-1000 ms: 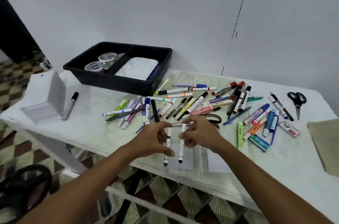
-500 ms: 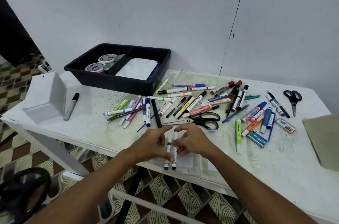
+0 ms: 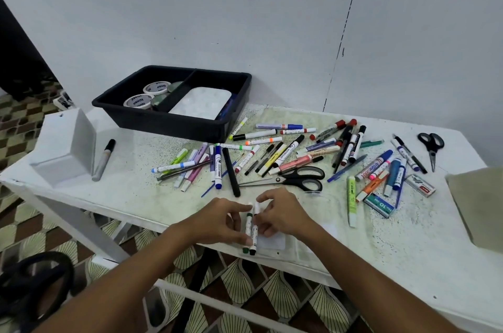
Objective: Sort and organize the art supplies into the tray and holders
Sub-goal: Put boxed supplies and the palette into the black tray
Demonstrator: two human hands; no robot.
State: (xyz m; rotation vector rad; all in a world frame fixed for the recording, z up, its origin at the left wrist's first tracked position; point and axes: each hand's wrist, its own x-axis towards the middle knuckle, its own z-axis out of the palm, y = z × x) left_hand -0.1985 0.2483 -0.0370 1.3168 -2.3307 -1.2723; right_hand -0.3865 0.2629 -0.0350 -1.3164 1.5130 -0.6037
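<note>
Two tape rolls (image 3: 149, 97) and a palette sit in the black tray (image 3: 174, 125) at 11 o'clock; left hand (image 3: 217, 221) and right hand (image 3: 283, 217) each pinch a marker at 6 o'clock, the two markers (image 3: 251, 226) side by side; most pens (image 3: 272, 158) lie loose on the tabletop (image 3: 408, 251) at 1 o'clock; sorting barely started.

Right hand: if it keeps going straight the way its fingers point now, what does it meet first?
The right hand points leftward at the two markers it already pinches; just beyond are the left hand's fingers, probably touching.
</note>
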